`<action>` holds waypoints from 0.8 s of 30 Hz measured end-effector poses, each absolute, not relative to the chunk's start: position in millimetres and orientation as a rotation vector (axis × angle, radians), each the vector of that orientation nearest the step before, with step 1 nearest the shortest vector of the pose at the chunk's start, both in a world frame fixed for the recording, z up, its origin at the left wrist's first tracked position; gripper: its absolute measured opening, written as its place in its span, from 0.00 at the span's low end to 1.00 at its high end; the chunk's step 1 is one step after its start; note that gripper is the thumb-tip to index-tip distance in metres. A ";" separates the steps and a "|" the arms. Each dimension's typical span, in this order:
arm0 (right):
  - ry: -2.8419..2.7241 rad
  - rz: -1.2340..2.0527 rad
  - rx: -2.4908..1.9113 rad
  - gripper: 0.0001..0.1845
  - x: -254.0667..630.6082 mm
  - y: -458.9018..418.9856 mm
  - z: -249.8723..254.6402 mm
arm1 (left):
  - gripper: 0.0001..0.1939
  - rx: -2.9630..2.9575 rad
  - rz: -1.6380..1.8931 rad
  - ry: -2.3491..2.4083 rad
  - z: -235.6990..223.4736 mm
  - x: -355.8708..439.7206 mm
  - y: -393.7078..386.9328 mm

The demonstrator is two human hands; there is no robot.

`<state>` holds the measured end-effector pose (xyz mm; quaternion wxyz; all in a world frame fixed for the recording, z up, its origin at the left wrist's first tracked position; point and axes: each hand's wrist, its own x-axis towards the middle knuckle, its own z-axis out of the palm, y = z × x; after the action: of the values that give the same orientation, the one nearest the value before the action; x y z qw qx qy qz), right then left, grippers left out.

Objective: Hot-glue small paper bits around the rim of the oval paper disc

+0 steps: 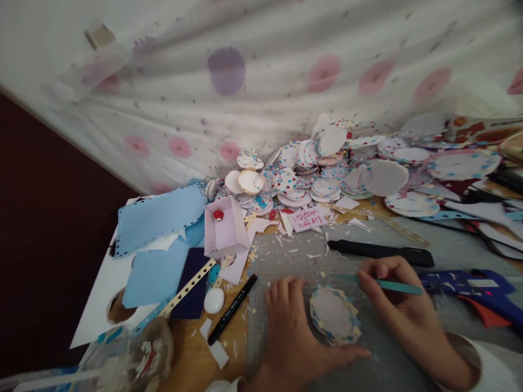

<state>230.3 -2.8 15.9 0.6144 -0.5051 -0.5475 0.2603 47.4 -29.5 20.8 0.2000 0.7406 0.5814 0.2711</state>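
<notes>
Paper disc (334, 316), pale in the middle and ringed with blue and cream bits, lies on the grey mat (286, 261) in the near part of my view, between the two hands; I see the left hand (290, 329) open, its thumb spread wide from the fingers and reaching along the disc's near edge, the fingers to the left of it; whether that thumb presses on the disc I cannot tell from here. On my right side the right hand (402, 307) is closed in a pinch, thumb against fingers, round a thin teal tool (398, 287); the tool's left end points over the mat by the disc's far edge, blurred.

Just beyond the right hand lies a long black tool (379, 253); a blue glue gun (469, 288) sits farther right. To the left of the left hand I have a black marker (232, 309), lying aslant, with a white round piece (214, 300) beside it; farther off stands a pale open box (223, 239) with a red bead (218, 215) in it; pale blue card (159, 223) lies left of the box; a heap of decorated discs (294, 179) runs along the far side, against the flowered cloth (261, 87).
</notes>
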 end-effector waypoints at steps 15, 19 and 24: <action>-1.238 0.731 -1.220 0.17 222.6 -5.5 15.8 | 0.45 2.241 0.879 1.510 17.8 39.1 -24.9; -1.227 0.759 -1.209 0.16 222.2 -6.1 16.4 | 0.38 2.307 0.894 1.525 13.7 39.5 -26.2; -1.168 0.793 -1.186 0.17 220.5 -7.7 16.9 | 0.30 2.402 0.977 1.524 8.6 37.9 -26.0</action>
<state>220.5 -7.7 16.9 0.6045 -0.5123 -0.5047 0.3425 37.9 -26.0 8.6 0.0670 0.7969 0.5055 0.3240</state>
